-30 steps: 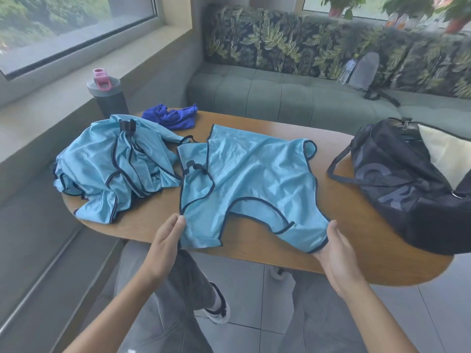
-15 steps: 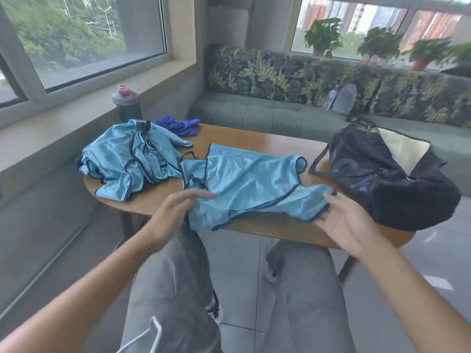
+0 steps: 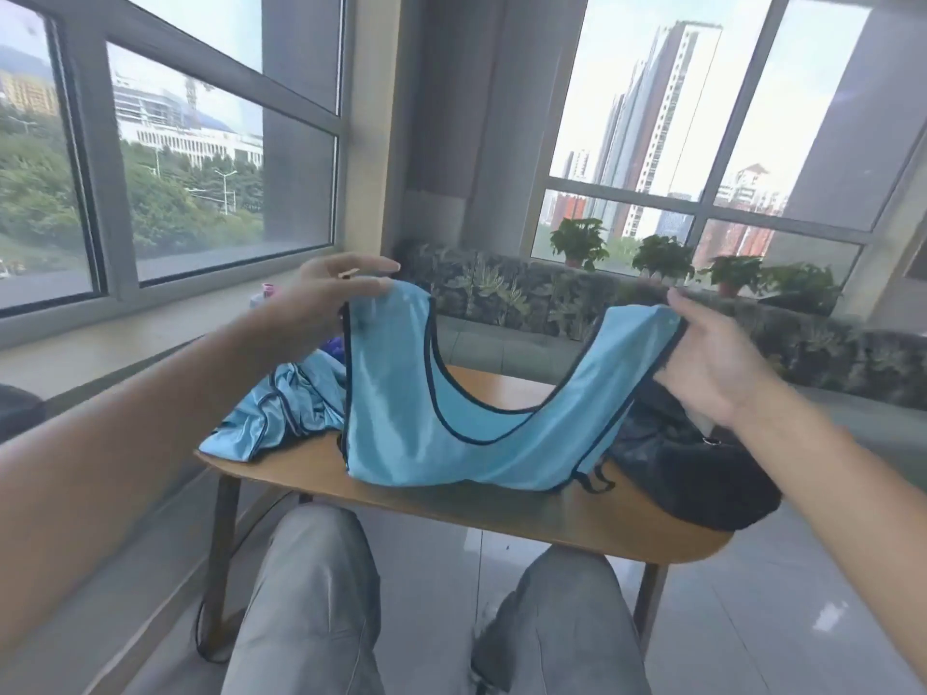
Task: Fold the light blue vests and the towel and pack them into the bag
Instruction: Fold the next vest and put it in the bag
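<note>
Lifted off the desk [image 3: 501, 514] since earlier, the limp, slippery vest [image 3: 426, 423] hung between both hands, left hand [image 3: 321, 303] and right hand [image 3: 712, 358] pinching its shoulder straps.

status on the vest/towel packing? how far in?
Early. Nothing looks packed or folded yet. In hand: left hand and right hand hold one light blue vest with dark trim up by its shoulder straps over the wooden table. Left: the crumpled light blue vest pile, the towel, then loading the black duffel bag.
</note>
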`<control>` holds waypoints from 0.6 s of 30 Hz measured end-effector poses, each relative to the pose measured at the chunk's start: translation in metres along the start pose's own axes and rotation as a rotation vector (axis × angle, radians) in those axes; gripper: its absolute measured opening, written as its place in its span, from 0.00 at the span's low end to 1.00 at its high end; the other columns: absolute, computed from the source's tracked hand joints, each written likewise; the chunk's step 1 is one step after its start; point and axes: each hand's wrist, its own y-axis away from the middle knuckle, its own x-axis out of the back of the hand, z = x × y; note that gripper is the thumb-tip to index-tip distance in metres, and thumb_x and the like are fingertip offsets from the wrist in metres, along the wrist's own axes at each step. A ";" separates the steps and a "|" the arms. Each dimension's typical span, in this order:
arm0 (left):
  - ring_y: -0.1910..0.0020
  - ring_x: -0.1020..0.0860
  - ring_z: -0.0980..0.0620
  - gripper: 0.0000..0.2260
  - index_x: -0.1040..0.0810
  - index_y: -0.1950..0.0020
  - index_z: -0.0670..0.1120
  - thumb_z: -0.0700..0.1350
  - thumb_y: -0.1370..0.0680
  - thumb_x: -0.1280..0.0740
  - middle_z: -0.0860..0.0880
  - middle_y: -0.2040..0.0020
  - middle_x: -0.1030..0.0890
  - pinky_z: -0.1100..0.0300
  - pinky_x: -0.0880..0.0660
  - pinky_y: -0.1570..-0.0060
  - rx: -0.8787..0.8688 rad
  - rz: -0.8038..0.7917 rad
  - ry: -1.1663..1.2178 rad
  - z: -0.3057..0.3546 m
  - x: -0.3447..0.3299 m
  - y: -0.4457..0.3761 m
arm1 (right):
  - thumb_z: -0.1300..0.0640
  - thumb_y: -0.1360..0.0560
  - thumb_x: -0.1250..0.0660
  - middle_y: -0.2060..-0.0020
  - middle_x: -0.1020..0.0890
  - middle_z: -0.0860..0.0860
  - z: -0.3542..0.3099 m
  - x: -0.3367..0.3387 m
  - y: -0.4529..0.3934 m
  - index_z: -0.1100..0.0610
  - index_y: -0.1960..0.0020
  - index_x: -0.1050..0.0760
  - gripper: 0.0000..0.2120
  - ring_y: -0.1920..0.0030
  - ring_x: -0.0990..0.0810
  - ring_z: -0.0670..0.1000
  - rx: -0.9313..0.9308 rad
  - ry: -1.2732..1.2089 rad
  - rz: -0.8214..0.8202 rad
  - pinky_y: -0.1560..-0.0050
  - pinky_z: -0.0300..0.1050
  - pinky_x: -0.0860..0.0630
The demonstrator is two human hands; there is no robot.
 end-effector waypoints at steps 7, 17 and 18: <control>0.54 0.15 0.49 0.20 0.21 0.35 0.41 0.51 0.22 0.30 0.42 0.48 0.16 0.55 0.17 0.52 -0.066 -0.004 0.051 0.075 0.002 -0.011 | 0.53 0.19 0.38 0.55 0.19 0.54 -0.079 -0.003 0.001 0.58 0.46 0.23 0.09 0.54 0.20 0.55 0.128 -0.047 -0.029 0.46 0.50 0.24; 0.52 0.16 0.47 0.13 0.20 0.36 0.36 0.40 0.19 0.32 0.39 0.44 0.17 0.58 0.17 0.52 -0.076 0.056 -0.058 0.093 -0.003 -0.024 | 0.57 0.21 0.32 0.39 0.19 0.60 -0.087 0.019 0.010 0.65 0.32 0.24 0.20 0.43 0.20 0.58 -0.046 0.217 0.054 0.36 0.53 0.23; 0.55 0.15 0.49 0.13 0.20 0.37 0.35 0.41 0.19 0.32 0.38 0.44 0.17 0.59 0.17 0.53 -0.062 0.070 -0.084 0.092 -0.002 -0.025 | 0.58 0.20 0.32 0.36 0.21 0.60 -0.090 0.025 0.010 0.65 0.30 0.25 0.20 0.41 0.22 0.57 -0.063 0.218 0.063 0.34 0.53 0.25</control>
